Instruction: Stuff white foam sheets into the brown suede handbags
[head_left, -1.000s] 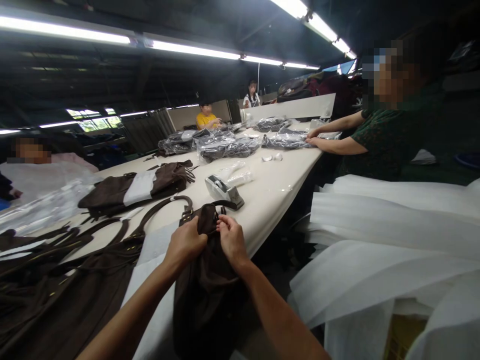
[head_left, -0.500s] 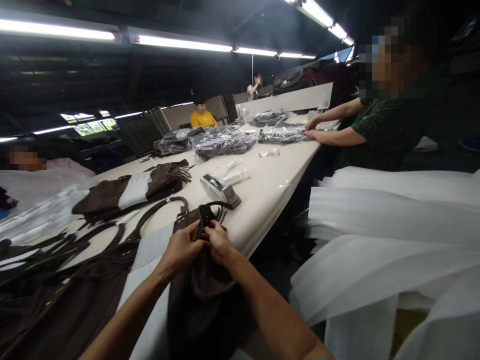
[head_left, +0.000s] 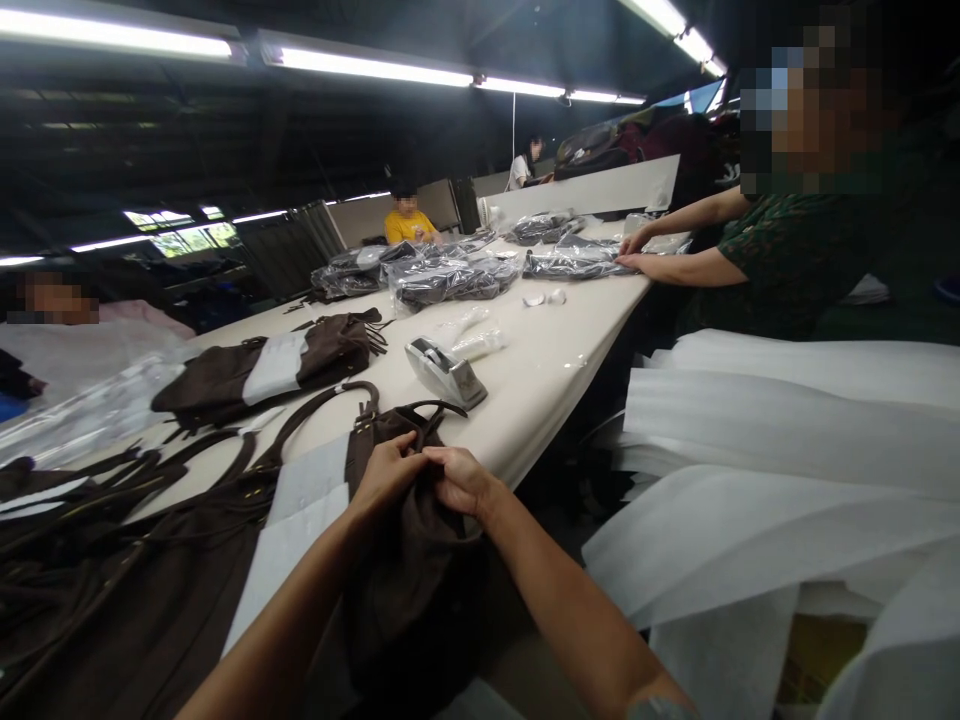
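A dark brown handbag (head_left: 412, 570) lies at the near table edge, its end toward me, with a white paper band (head_left: 304, 500) around its middle. My left hand (head_left: 388, 468) pinches the top of the bag's end, thumb and fingers closed on the fabric. Right beside it, my right hand (head_left: 461, 480) is closed on the same end, fingers curled in; exactly which part it holds is hidden. A looped handle (head_left: 322, 405) stands up behind the left hand. Just beyond the hands sits a grey tape dispenser (head_left: 446, 372).
Another banded brown bag (head_left: 330, 355) lies further left on the white table (head_left: 540, 350). Plastic-wrapped bags (head_left: 450, 280) are piled at the far end. Stacked white foam sheets (head_left: 750, 430) stand on my right. A co-worker's hands (head_left: 634, 250) rest on a wrapped bag; other people are around the table.
My right hand has shifted slightly right and turned, its fingers now curled further in. The left hand stays on the bag's end. The view has moved a little.
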